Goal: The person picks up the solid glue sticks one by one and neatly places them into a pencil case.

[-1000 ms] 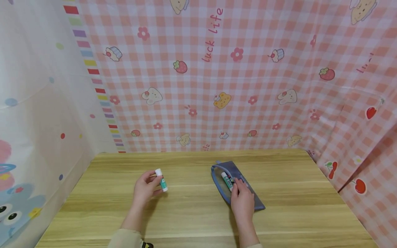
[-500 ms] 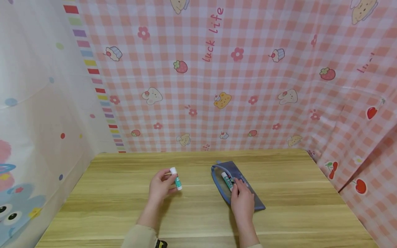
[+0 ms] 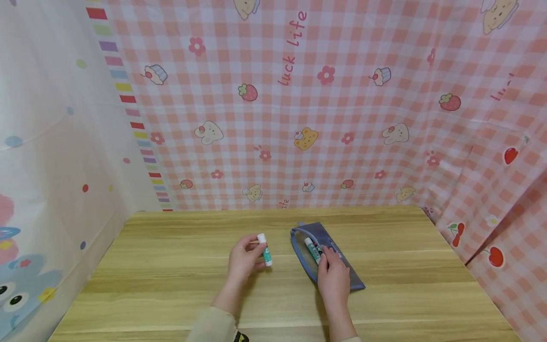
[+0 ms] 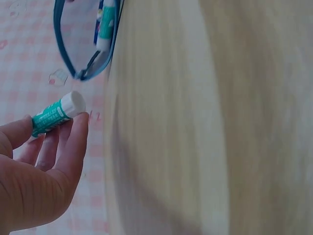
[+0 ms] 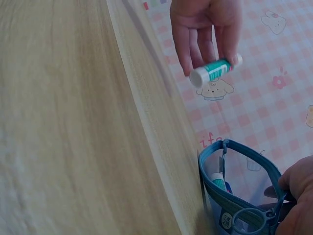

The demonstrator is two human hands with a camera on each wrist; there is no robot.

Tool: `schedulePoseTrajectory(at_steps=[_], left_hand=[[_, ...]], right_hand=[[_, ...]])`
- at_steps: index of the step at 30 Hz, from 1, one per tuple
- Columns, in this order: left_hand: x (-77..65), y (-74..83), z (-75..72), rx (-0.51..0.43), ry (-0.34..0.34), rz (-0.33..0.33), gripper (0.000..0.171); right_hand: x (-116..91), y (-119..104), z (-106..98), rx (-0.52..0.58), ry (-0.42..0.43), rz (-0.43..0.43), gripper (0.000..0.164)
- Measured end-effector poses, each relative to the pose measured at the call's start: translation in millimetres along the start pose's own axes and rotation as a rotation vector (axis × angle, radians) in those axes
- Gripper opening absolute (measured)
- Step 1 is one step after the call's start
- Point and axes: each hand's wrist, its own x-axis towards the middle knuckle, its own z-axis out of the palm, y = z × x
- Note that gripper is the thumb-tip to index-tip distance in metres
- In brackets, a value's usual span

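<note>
My left hand pinches a glue stick between thumb and fingers, above the table and left of the pouch. This stick has a green label and white ends. My right hand grips the edge of a blue-grey zip pouch, whose mouth gapes toward the left. Inside the pouch lies another green-and-white glue stick. A dark blue item sits beside that one, mostly hidden. In the right wrist view, a round zip pull hangs by the fingers of my right hand.
The wood-grain table lies under both hands. A pink checked cloth stands behind its far edge and along the right side. At the left hangs a pale cloth with printed dots.
My left hand has moved right with the glue stick, closer to the pouch. The right hand and the pouch have stayed in place.
</note>
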Motion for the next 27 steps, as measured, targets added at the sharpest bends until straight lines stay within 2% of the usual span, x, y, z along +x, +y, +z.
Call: schedulePoseTrajectory(at_steps=[6, 14, 20, 27], left_hand=[[-1.5, -4.5, 17.2, -0.056, -0.027, -0.032, 0.036], [-3.1, -9.9, 40.6, -0.15, -0.053, -0.059, 0.037], [-3.5, -10.7, 58.0, -0.175, -0.038, -0.064, 0.033], [-3.8, -12.0, 76.5, -0.15, 0.008, -0.077, 0.028]], right_hand=[[0.6, -1.7, -2.8, 0.003, -0.043, 0.035, 0.027], [0.8, 0.9, -0.5, -0.005, -0.058, 0.052, 0.029], [2.4, -0.7, 0.3, -0.01, -0.064, 0.065, 0.028], [2.8, -2.5, -1.2, -0.01, -0.081, 0.082, 0.029]])
